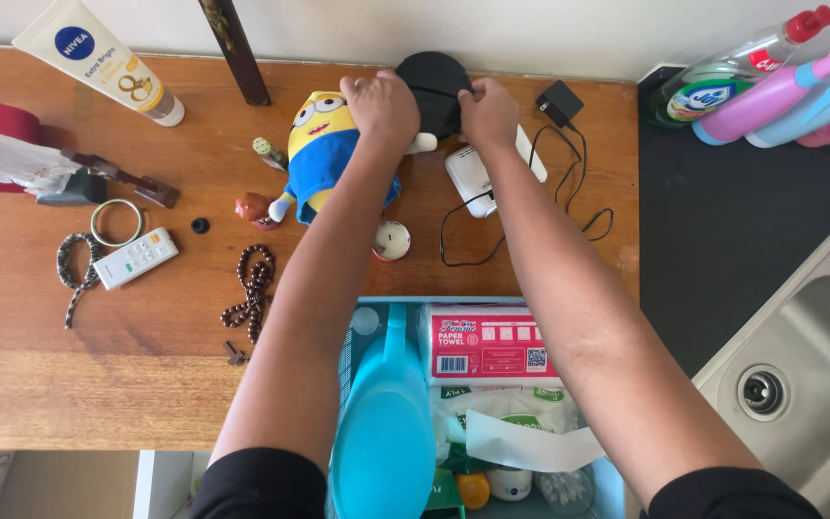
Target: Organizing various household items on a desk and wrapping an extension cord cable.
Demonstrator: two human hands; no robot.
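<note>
Both hands reach to the far edge of the wooden tabletop (98, 365) and meet on a round black disc (434, 82) that lies against the wall. The left hand (379, 106) grips the disc's left rim with its fingers curled over it; the right hand (488, 111) pinches the right rim, fingers closed on the edge.

Just left of the disc, partly under the left forearm, lies a yellow plush toy (319, 154) in blue overalls. Below the right hand sits a white oval device (468, 178) with a black cable (530, 211) that loops to a black plug adapter (559, 103). A small round white candle (391, 240) rests between the forearms.

At the far left corner a cream squeeze tube (98, 62) with a round dark-blue label lies tilted. Near it are a red tape roll (2, 120), a white remote (136, 258), a ring-shaped bangle (117, 221) and brown prayer beads (254, 288).

Below the tabletop an open light-blue bin holds a rectangular pink-and-white paper towel pack (487, 346), a blue plastic scoop (381, 423) and a green-and-white wipes pack (506, 408).

At the upper right, 3 bottles lie on a dark mat: a clear one with green label and red cap (732, 77), a pink one (780, 96) and a light-blue one (818, 115). A steel sink (809, 384) sits at the right.
</note>
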